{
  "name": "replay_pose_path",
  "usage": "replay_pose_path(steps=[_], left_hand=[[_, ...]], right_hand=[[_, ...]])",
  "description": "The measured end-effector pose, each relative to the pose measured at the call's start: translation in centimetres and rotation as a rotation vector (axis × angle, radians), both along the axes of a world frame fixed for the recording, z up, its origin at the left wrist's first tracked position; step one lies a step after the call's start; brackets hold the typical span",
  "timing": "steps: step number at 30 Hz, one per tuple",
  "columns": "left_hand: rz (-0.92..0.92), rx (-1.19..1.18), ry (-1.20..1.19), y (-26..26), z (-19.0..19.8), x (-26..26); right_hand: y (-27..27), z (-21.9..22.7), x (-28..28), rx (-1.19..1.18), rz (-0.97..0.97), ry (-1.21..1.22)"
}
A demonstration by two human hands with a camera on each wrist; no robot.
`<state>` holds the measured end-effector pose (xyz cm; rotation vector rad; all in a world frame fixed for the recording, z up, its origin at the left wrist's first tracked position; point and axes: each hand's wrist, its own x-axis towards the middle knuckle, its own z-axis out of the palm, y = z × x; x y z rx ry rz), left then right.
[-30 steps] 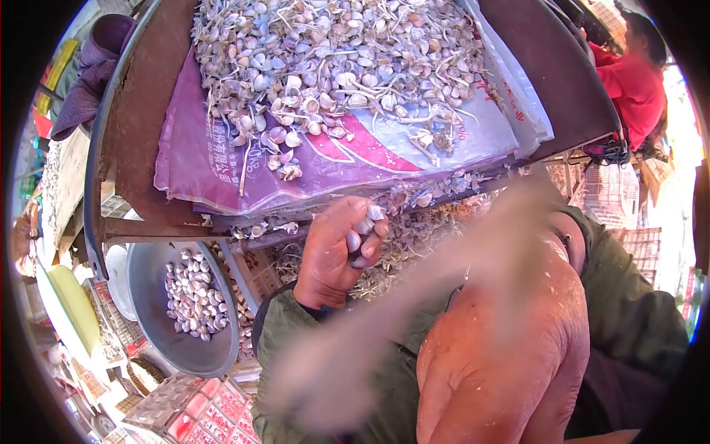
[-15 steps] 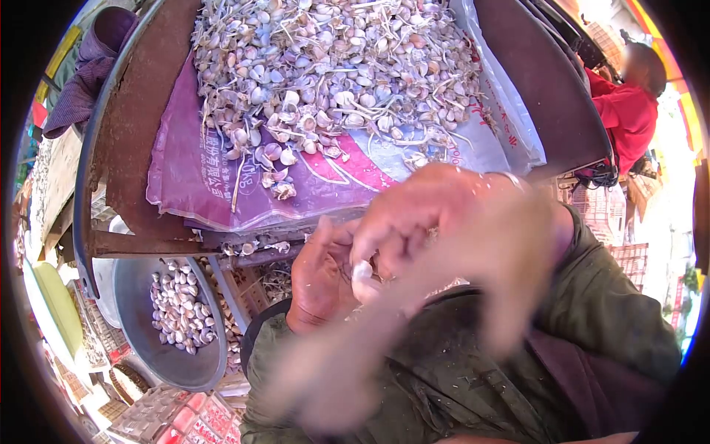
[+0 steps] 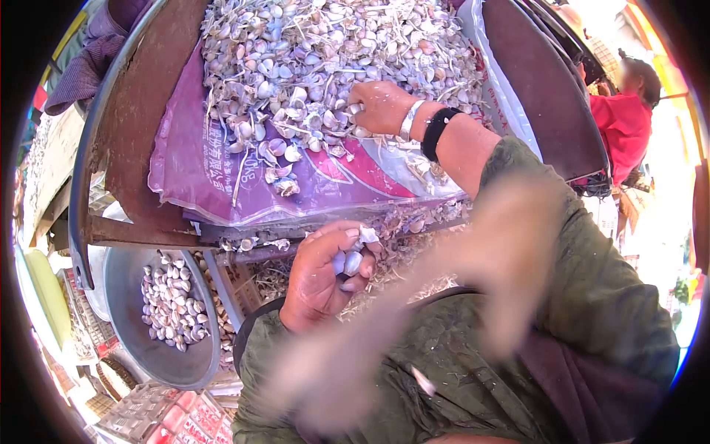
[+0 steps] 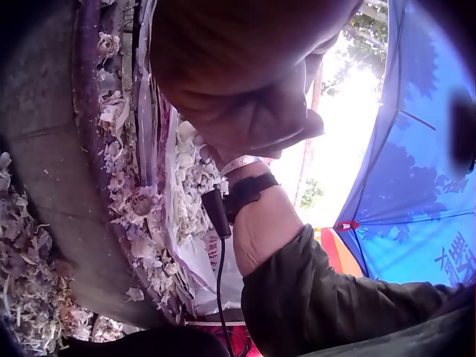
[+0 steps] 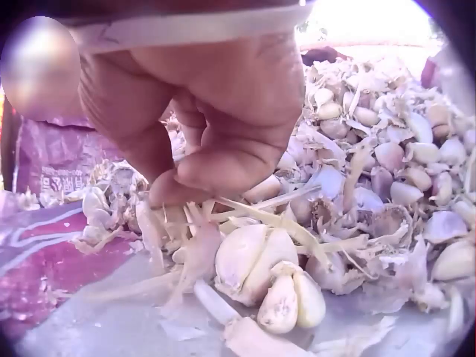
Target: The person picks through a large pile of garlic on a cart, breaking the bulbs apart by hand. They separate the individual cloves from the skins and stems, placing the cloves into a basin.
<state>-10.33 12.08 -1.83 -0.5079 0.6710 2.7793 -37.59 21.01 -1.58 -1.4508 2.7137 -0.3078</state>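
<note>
A heap of garlic cloves and dry stalks (image 3: 333, 55) lies on a printed purple plastic sack (image 3: 200, 177). My left hand (image 3: 318, 277) is curled round several cloves (image 3: 349, 260) below the tray's front edge; in the left wrist view that hand (image 4: 238, 82) is dark and close, its cloves hidden. Over the heap's near part, my right hand (image 3: 384, 107) reaches down. The right wrist view shows that hand (image 5: 216, 126) with thumb and fingertips pinched together on garlic stalk or skin (image 5: 197, 212), just behind a split bulb (image 5: 253, 260).
A grey basin (image 3: 122, 318) of cloves stands lower left, near red-and-white crates (image 3: 185, 418). The tray's dark metal rim (image 3: 81, 214) curves round the heap. A person in red (image 3: 625, 129) sits at the upper right. Husks (image 3: 421, 251) lie under the tray edge.
My right hand has moved from beside my left hand up to the heap. My left hand still holds cloves near its earlier place. One loose piece now shows over the clothing.
</note>
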Motion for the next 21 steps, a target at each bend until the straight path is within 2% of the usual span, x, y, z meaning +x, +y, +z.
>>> replay_pose_path(steps=[3,7,8,11,12,14,16,18,21], left_hand=[[-0.020,-0.015,-0.004,0.1,-0.2,0.0],[-0.020,-0.052,-0.022,0.5,-0.5,-0.4],[-0.010,-0.047,-0.028,0.7,-0.6,-0.4],[0.011,-0.049,-0.026,0.9,-1.0,-0.5],[0.010,-0.061,-0.026,0.9,-1.1,-0.5],[0.008,-0.081,-0.025,0.9,-1.3,-0.6],[0.064,-0.082,-0.008,1.4,-0.8,-0.3],[0.056,-0.136,0.040,1.3,-0.7,-0.4],[0.063,-0.092,-0.060,1.4,-0.1,-0.5]], right_hand=[[1.7,1.6,1.0,-0.153,-0.322,-0.671],[4.7,0.4,2.1,-0.582,-0.316,-1.288],[5.1,0.3,2.3,-0.558,-0.342,-1.357],[5.9,1.0,4.4,-0.795,-0.121,-1.606],[6.0,1.7,5.3,-0.785,-0.101,-1.646],[5.9,4.3,8.4,-0.830,0.153,-1.709],[6.2,8.1,11.9,-0.755,0.387,-1.761],[6.0,11.8,16.5,-0.796,0.634,-1.732],[5.9,14.7,20.0,-0.922,0.941,-1.675]])
